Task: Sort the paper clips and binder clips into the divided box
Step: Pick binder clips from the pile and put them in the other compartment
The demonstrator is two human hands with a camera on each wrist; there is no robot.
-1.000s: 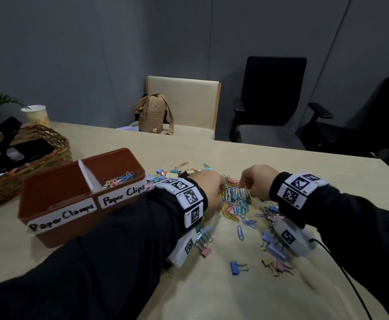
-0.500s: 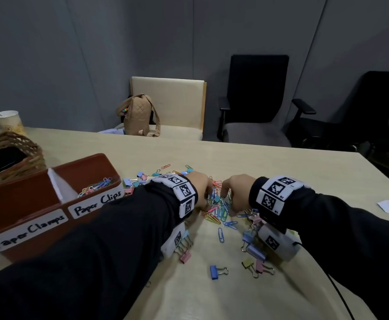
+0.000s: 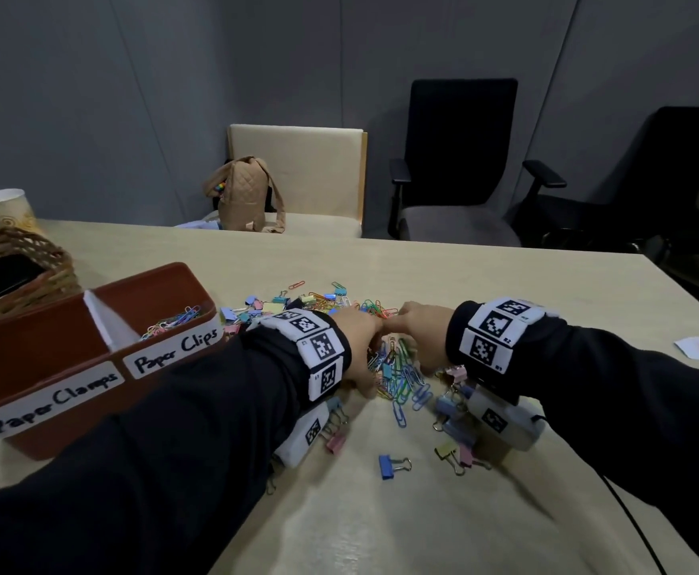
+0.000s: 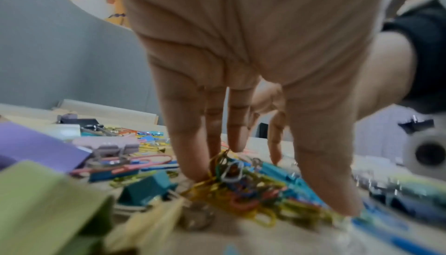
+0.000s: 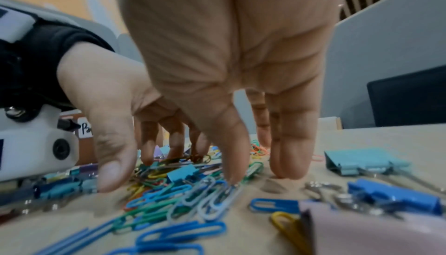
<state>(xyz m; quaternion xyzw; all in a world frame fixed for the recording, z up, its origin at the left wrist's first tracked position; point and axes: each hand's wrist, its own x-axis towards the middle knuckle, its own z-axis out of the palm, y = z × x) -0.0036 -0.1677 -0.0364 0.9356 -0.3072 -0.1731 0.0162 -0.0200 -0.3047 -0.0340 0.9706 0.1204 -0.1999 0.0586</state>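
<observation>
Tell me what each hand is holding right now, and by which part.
Nothing is clearly held. The left hand and right hand reach straight-fingered down into the paper clips, fingertips touching the pile.

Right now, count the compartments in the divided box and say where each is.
2. The Paper Clamps compartment is on the left; the Paper Clips compartment, on the right, holds paper clips.

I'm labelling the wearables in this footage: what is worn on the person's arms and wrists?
Both arms wear black long sleeves. The left wrist band and right wrist band are white with square black-and-white markers. A white camera unit hangs under the right wrist, trailing a black cable. Hands are bare.
</observation>
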